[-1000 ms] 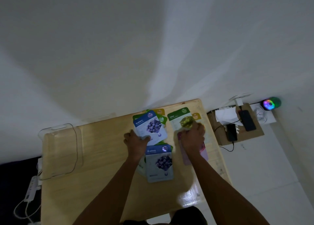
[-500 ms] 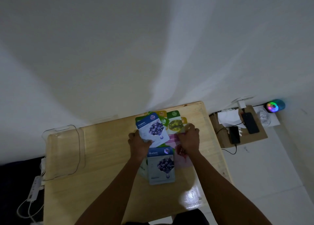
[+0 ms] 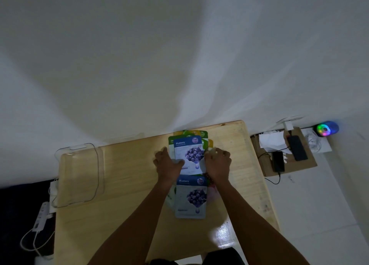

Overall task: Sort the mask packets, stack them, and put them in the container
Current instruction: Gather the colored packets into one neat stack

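A blueberry mask packet (image 3: 189,154) lies on top of a pile of green and yellow packets (image 3: 201,134) near the table's far edge. My left hand (image 3: 167,164) holds its left edge, thumb on the face. My right hand (image 3: 217,162) grips the pile's right edge with curled fingers. A second blueberry packet (image 3: 190,198) tops a nearer pile between my forearms, and a pink packet (image 3: 212,190) peeks out beside my right wrist. The clear plastic container (image 3: 77,174) stands on the table's left end, away from both hands.
The wooden table (image 3: 129,214) stands against a white wall. On the floor to the right is a cardboard box (image 3: 293,168) with two phones, cables and paper, and a glowing coloured light (image 3: 325,129). A power strip (image 3: 43,214) with cords lies at the left.
My right hand moved left with the olive packet and joined it to the far pile. The top blueberry packet turned straight, and both hands now hold the pile's sides.
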